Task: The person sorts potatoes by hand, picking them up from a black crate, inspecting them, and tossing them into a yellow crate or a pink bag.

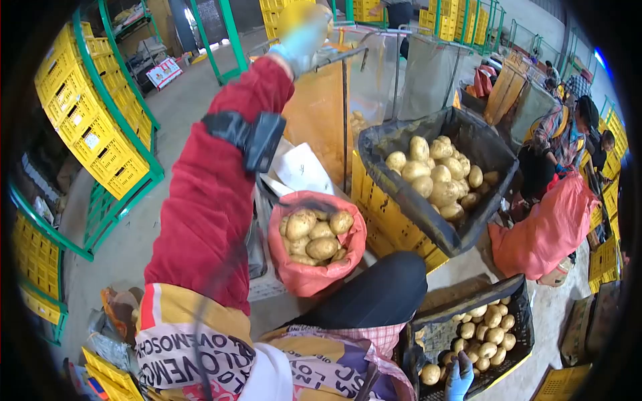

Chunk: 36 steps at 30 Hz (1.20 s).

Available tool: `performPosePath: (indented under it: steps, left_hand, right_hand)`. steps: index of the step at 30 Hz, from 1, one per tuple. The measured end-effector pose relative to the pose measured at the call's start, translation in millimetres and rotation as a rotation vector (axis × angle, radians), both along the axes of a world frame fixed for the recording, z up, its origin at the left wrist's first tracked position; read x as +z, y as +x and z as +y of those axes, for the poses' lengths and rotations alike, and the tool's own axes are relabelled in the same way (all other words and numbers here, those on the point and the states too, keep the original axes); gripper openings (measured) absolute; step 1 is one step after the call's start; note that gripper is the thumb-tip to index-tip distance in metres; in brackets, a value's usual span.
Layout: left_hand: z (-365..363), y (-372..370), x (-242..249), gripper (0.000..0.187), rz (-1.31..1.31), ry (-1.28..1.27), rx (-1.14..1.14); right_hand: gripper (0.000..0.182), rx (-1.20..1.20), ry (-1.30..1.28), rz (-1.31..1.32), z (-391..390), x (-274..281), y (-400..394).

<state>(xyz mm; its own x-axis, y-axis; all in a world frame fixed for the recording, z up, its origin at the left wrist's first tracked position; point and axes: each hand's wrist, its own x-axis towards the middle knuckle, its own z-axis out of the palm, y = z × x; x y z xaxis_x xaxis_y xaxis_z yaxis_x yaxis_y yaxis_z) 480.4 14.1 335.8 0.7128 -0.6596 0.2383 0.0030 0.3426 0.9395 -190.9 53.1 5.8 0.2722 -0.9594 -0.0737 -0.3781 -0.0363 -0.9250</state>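
My left hand (299, 50), in a light blue glove, is stretched far forward above the rim of an orange mesh bag (325, 100) hung on a metal frame. Its fingers are closed around a blurred, yellowish round thing that looks like a potato (302, 17). Low in the view, my right hand (458, 379), also blue-gloved, is at the near edge of a dark-lined crate (523, 314) of smaller potatoes (487, 349). Its fingers are apart, close to the potatoes, and I see nothing held. Between my arms a pink sack (304, 277) holds several larger potatoes (322, 248).
A black-lined yellow crate (394, 217) of large potatoes stands ahead on the right. Beyond it are a full pink sack (545, 230) and a seated person (560, 137). Yellow crates (90, 127) are stacked in green racks (151, 150) on the left. White paper (301, 170) lies behind the small sack.
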Motion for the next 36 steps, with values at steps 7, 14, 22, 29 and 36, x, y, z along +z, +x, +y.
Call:
performPosePath:
  steps: [7, 14, 22, 29, 36]
  left_hand:
    - [44.9, -114.0, -218.3, 0.020, -1.810, 0.576, -0.317]
    - [83.4, -216.4, -370.5, 0.057, -1.447, 1.242, -0.283]
    - [75.1, -140.2, -396.3, 0.018, -1.068, 0.843, -0.292]
    - [149.0, -200.6, -305.6, 0.027, -0.421, 1.022, -0.285]
    - [72.9, -103.0, -284.8, 0.042, -1.233, 1.037, -0.705]
  right_hand:
    - [0.036, -0.040, 0.002, -0.102, -1.6, -25.9, -22.3]
    - [0.036, -0.065, 0.231, -0.173, 4.8, -28.7, -44.8]
    - [0.037, -0.054, 0.176, -0.154, 14.7, -14.9, -43.0]
    - [0.035, -0.076, 0.093, -0.114, 9.3, -6.0, -47.5]
    - [0.036, -0.063, 0.081, -0.078, 9.3, -6.5, -46.8]
